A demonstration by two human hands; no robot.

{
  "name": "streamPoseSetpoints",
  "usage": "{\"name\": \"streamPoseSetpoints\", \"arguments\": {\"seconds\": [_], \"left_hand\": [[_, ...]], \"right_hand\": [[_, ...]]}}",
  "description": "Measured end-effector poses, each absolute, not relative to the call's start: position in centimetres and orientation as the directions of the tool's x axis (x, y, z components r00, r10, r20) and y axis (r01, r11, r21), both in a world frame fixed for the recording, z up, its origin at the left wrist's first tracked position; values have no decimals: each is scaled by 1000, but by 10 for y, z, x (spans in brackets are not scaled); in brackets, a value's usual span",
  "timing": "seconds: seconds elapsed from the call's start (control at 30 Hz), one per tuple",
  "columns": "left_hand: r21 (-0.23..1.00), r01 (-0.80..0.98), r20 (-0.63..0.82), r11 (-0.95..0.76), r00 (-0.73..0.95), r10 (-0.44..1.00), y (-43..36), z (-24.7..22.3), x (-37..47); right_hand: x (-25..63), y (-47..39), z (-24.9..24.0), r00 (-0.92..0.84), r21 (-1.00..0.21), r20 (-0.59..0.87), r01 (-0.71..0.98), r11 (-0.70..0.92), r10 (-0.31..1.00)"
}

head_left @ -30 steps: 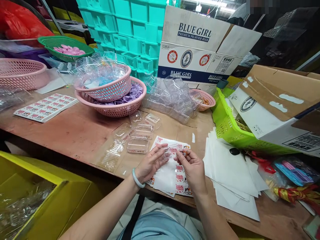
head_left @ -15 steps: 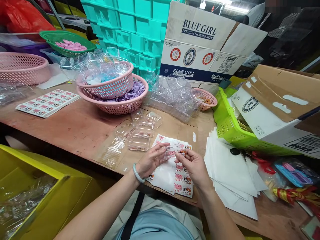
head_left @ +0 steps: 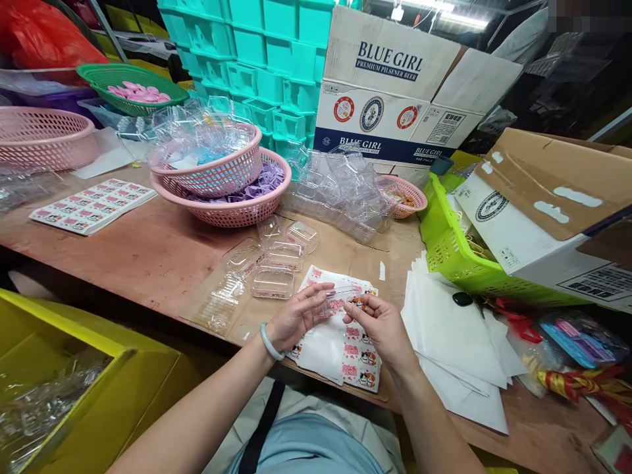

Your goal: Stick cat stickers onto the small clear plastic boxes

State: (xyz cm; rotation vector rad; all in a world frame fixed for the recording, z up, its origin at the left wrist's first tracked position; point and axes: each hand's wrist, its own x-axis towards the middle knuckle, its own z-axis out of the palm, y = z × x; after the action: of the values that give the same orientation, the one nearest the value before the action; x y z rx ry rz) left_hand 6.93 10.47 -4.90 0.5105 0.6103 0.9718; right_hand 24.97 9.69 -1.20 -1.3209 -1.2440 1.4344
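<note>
My left hand (head_left: 302, 317), with a pale bangle at the wrist, grips a small clear plastic box (head_left: 340, 291) by its left side. My right hand (head_left: 379, 324) pinches a printed cat sticker (head_left: 357, 302) at the box's right end. Pink lettering shows at the box; whether it is on the box or seen through it, I cannot tell. Beneath both hands lies a sticker sheet (head_left: 351, 350) with pink lettering and cartoon cats, its left part bare white. Several clear boxes, among them a stickered box (head_left: 273, 282), lie left of my hands.
Pink baskets (head_left: 222, 214) hold clear packaging and purple pieces. Behind my hands is a pile of clear plastic boxes (head_left: 340, 191). White backing sheets (head_left: 454, 349) and a lime-green basket (head_left: 447, 247) are on the right. A sticker stack (head_left: 93, 204) lies left; a yellow bin (head_left: 148, 368) stands below it.
The view has shifted very slightly. Both hands keep their hold on the box and sticker, with hardly any visible movement.
</note>
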Motion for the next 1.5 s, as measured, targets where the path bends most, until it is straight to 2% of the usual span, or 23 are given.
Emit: {"name": "streamPoseSetpoints", "arguments": {"seconds": [0.33, 0.47, 0.53, 0.6, 0.7, 0.73, 0.8, 0.93, 1.0, 1.07, 1.13, 1.2, 1.27, 1.33, 1.4, 1.5], "left_hand": [[662, -585, -260, 469, 408, 875, 103, -47, 71], [731, -537, -271, 421, 338, 901, 99, -43, 78], [750, -538, -264, 386, 291, 919, 98, -42, 81], [752, -540, -281, 378, 256, 925, 98, -42, 83], [743, -533, -325, 404, 241, 915, 98, -40, 85], [743, -534, -324, 404, 242, 915, 98, -38, 86], [742, -549, -296, 385, 247, 923, 96, -32, 89], [731, -583, -206, 355, 307, 929, 89, -20, 91], [773, -566, -130, 288, 303, 944, 85, -17, 85], [867, -471, -37, 162, 263, 964, 83, -14, 73], [966, -258, 38, 21, 220, 975, 85, -11, 54], [995, -19, 104, -102, 118, 988, 96, -9, 30], [965, 169, 216, -201, -70, 974, 117, -9, 1], [892, 379, 350, -246, -234, 907, 143, -16, -27], [806, 545, 418, -231, -247, 874, 166, -24, -48], [697, 672, 475, -252, -169, 864, 175, -31, -55]], "right_hand": [[245, 97, -12, -89, -985, -161, 84, -153, 983], [238, 92, -13, -33, -973, -124, 200, -115, 992], [239, 90, -14, 30, -938, -51, 342, -58, 998], [244, 91, -16, 160, -876, 100, 482, 11, 982], [256, 97, -23, 363, -829, 292, 557, 45, 885], [259, 99, -25, 385, -843, 297, 535, 51, 874], [261, 101, -26, 327, -900, 213, 433, 55, 921], [253, 99, -16, -6, -990, -69, 120, -68, 998], [246, 98, -11, -89, -996, -73, 59, -68, 993], [238, 100, -11, -112, -995, 5, 98, 16, 994], [231, 107, -17, -139, -986, 68, 145, 88, 988], [228, 116, -26, -118, -975, 112, 177, 132, 987], [231, 123, -35, -36, -945, 174, 276, 177, 984], [236, 122, -41, 1, -864, 240, 455, 213, 971], [241, 108, -45, -106, -740, 289, 605, 293, 951], [242, 65, -49, -415, -525, 285, 687, 503, 864]]}}
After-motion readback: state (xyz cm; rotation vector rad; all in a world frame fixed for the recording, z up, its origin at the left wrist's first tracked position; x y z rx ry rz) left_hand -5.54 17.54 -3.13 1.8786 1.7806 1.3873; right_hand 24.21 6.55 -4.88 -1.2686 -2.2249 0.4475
